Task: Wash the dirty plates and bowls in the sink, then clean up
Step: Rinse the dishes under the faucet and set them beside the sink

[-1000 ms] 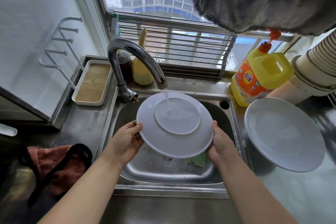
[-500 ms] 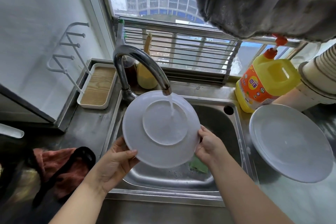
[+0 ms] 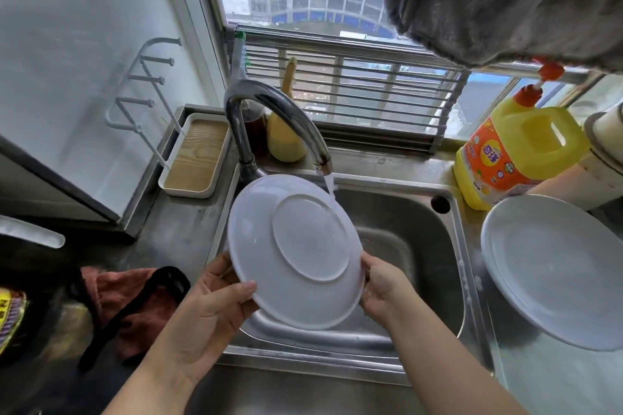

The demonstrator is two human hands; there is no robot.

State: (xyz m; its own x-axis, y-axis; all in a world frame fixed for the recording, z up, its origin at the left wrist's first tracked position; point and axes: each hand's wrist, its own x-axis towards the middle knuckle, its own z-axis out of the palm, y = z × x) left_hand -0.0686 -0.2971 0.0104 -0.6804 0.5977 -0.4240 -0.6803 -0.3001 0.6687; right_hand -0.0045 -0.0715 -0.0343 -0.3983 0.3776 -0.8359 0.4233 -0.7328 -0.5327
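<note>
I hold a white plate (image 3: 296,251) over the steel sink (image 3: 421,239), its underside facing me and tilted. My left hand (image 3: 209,310) grips the lower left rim, thumb on the underside; my right hand (image 3: 382,286) grips the lower right rim. Water from the faucet (image 3: 269,111) runs just past the plate's upper right edge. A second white plate (image 3: 553,269) rests on the bench (image 3: 556,381) to the right, near a yellow detergent jug (image 3: 519,152).

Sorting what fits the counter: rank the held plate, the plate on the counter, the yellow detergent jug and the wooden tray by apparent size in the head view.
1. Plate on the counter and held plate: look alike; not ranked.
2. Yellow detergent jug.
3. Wooden tray, though it sits farther away.
</note>
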